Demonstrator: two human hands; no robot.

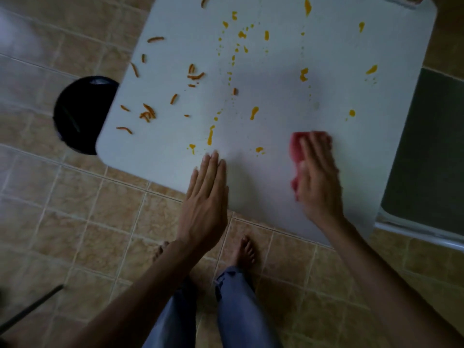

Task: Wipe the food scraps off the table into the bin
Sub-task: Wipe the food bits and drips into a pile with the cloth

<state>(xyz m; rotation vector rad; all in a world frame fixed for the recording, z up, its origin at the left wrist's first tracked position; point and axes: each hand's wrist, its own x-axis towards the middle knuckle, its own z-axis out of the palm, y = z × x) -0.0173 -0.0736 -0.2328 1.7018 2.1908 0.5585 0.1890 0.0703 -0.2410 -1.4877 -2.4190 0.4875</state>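
Observation:
A white table (288,192) is scattered with orange food scraps (148,113) on its left part and yellow-orange smears (254,113) across the middle and right. My right hand (319,177) presses flat on a red cloth (297,151) near the table's front edge. My left hand (206,199) lies flat with fingers together, its fingertips over the front edge. A black bin (82,116) stands on the floor by the table's left corner, partly hidden under it.
A dark chair seat (426,151) with a pale frame stands to the right of the table. The floor is tan tile (75,209). My bare feet (247,249) are below the table's front edge. A dark rod (32,307) lies at the lower left.

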